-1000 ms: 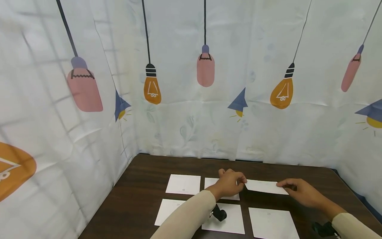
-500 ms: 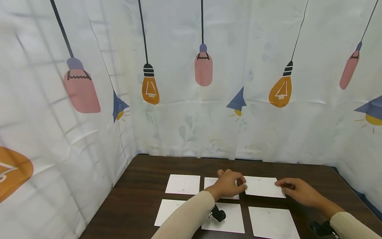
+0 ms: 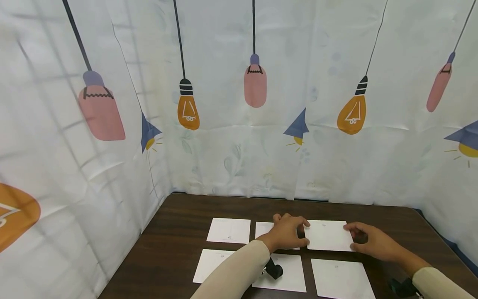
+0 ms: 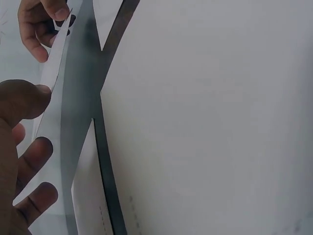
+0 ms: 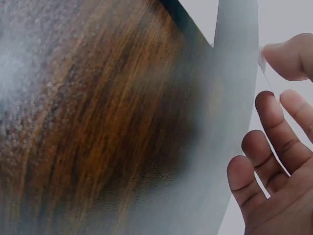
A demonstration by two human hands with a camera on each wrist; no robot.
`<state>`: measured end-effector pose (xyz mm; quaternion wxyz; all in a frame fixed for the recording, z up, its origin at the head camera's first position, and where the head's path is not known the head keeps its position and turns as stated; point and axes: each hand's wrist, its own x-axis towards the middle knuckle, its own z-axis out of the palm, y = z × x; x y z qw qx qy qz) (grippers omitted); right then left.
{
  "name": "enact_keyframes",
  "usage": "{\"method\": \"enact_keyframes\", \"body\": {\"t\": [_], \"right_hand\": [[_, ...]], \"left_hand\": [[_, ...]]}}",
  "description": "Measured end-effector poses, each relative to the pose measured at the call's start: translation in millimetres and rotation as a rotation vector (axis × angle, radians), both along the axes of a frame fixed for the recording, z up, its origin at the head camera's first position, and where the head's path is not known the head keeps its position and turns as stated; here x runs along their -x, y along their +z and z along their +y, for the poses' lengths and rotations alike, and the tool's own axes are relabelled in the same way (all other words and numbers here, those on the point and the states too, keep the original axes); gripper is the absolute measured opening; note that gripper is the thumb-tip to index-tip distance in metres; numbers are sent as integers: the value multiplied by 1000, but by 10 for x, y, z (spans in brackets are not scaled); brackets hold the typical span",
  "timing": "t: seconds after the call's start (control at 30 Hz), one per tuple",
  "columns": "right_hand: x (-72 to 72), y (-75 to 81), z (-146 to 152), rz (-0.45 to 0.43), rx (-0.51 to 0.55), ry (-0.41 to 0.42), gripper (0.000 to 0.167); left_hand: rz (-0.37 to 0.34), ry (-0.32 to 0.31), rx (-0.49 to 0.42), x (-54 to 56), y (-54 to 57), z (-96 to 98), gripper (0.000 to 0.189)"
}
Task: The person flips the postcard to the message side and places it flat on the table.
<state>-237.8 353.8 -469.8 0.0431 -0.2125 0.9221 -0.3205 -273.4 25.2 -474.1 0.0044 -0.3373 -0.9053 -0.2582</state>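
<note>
A white paper card (image 3: 328, 236) with a small mark near its top edge is held between both hands in the head view. My left hand (image 3: 286, 233) pinches its left edge, thumb low and index finger near the upper corner. Its right edge is gripped by my right hand (image 3: 375, 243) between thumb and fingers. Seen from the left wrist, the card (image 4: 55, 68) appears nearly edge-on, raised off the tabletop. In the right wrist view my right hand (image 5: 279, 152) has thumb and index finger at a thin card edge, the other fingers spread.
On the dark wooden table (image 3: 179, 232) several white cards lie in two rows, among them a back-left card (image 3: 229, 230), a front-middle card (image 3: 291, 274) and a front-right card (image 3: 341, 277). The left forearm partly covers some. A lamp-print curtain (image 3: 224, 166) closes off the back and sides.
The card between my hands has tilted, so more of its face shows to the head camera. Both thumbs have slid lower along its side edges.
</note>
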Motion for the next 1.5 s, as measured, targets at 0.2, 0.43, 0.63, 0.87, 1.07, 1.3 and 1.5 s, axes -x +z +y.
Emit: {"method": "enact_keyframes", "body": {"t": [0.2,0.43,0.63,0.87,1.07,1.3,1.5], "right_hand": [[-12,-11,-1,21,-2,28,62],[-9,-54,14,40,6,57,61],[-21,-71,20,43,5,56,61],[-36,-99,18,68,-10,58,61],[-45,-97,13,50,3,62,61],[-36,-133,16,53,12,75,59],[-26,-156,31,48,-2,87,60]], "left_hand": [[8,13,38,1,-26,21,47],[19,12,64,18,-72,41,52],[21,10,78,14,-98,66,53],[34,22,101,-7,-110,77,53],[30,36,107,-17,-108,82,54],[43,37,133,-9,-138,90,54],[66,36,147,-4,-144,87,54]]}}
